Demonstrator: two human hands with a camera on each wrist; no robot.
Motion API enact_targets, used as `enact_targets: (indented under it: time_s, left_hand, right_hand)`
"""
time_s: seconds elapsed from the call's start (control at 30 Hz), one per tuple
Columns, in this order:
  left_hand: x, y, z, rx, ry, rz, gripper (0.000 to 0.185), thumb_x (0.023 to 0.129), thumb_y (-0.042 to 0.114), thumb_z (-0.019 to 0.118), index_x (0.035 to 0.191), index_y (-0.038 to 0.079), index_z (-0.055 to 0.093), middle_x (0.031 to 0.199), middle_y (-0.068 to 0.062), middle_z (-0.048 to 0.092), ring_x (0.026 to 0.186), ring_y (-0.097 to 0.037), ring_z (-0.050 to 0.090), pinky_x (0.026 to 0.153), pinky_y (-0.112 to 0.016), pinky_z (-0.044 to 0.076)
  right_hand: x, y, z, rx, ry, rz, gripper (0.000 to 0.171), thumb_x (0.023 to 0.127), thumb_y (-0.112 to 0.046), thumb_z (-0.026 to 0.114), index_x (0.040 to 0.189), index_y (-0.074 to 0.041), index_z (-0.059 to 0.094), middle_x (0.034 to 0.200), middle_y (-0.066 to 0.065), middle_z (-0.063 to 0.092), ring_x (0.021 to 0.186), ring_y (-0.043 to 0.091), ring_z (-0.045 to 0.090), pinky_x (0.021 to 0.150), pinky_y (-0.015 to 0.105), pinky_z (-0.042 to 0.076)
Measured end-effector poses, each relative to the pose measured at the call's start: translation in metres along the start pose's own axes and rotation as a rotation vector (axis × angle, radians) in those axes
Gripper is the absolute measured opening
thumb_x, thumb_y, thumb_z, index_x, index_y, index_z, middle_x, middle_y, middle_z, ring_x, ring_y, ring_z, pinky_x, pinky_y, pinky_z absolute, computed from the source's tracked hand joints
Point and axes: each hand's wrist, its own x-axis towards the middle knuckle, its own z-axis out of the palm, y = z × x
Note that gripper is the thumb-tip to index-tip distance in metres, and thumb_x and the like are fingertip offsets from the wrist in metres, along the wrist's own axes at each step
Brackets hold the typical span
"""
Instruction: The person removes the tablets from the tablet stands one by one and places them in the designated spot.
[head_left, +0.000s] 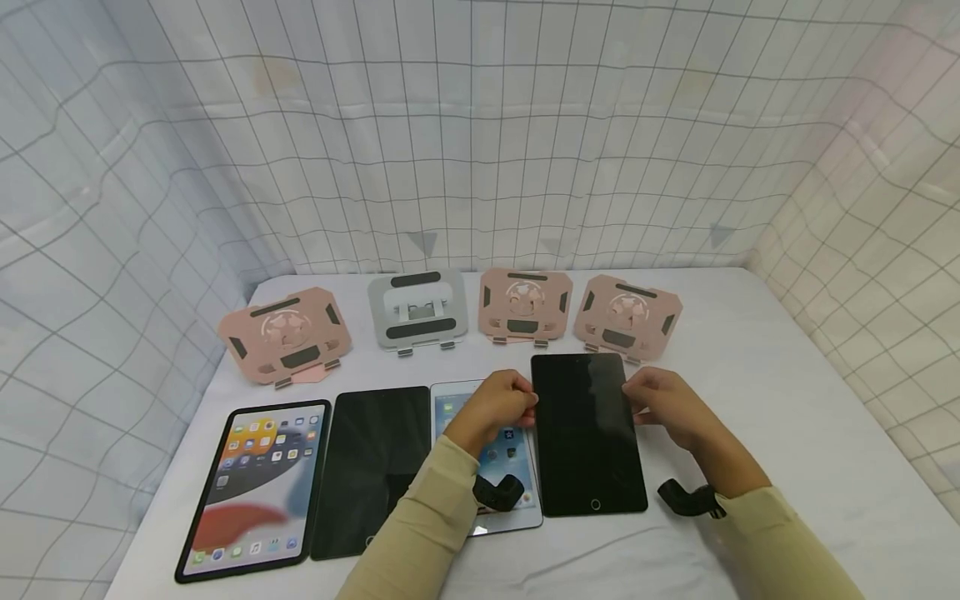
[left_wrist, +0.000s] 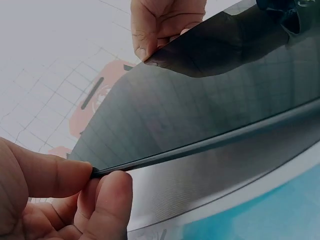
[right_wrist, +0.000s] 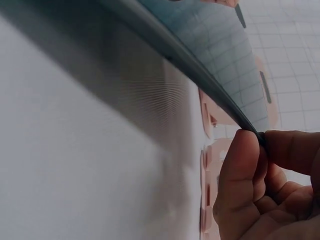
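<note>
Both hands pinch the long edges of a black tablet (head_left: pixel 588 442) with a dark screen and a round home button at its near end. My left hand (head_left: pixel 498 408) grips its left edge between thumb and fingers; in the left wrist view that pinch sits at the tablet's rim. On the opposite edge, my right hand (head_left: pixel 667 404) does the same, and the right wrist view shows the tablet's side raised over the white cloth (right_wrist: pixel 75 150). Under my left forearm lies a white tablet (head_left: pixel 517 467) with a lit blue screen, partly hidden.
Left of these lie another dark tablet (head_left: pixel 375 458) and a lit tablet (head_left: pixel 262 492) with a black frame. Behind stand three pink folding stands, the left one (head_left: pixel 255 342), the middle one (head_left: pixel 498 304) and the right one (head_left: pixel 600 312), plus a grey stand (head_left: pixel 382 308). A grid-patterned curtain (head_left: pixel 510 167) hangs behind.
</note>
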Motion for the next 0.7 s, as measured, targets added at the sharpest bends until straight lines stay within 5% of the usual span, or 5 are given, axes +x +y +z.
enact_targets:
  time_s: [0.3,0.7]
  left_hand:
    - [0.001,-0.004,0.002,0.134,0.039,0.004,0.004,0.096,0.001,0.058,0.095,-0.003,0.060,0.074,-0.010,0.060,0.059,-0.014,0.057,0.056,-0.024,0.053]
    - [-0.001,-0.004,-0.003,0.436,0.083,0.053,0.019,0.093,0.008,0.065,0.074,0.006,0.066,0.061,-0.002,0.061,0.059,-0.017,0.055,0.054,-0.028,0.045]
  right_hand:
    - [0.009,0.004,0.005,-0.067,-0.026,0.053,0.017,0.100,-0.007,0.052,0.100,0.009,0.059,0.084,0.008,0.056,0.073,0.019,0.056,0.062,0.028,0.055]
    - [0.014,0.009,0.011,-0.131,-0.005,0.080,0.016,0.097,-0.005,0.053,0.096,0.008,0.061,0.079,0.009,0.055,0.068,0.019,0.055,0.059,0.029,0.055]
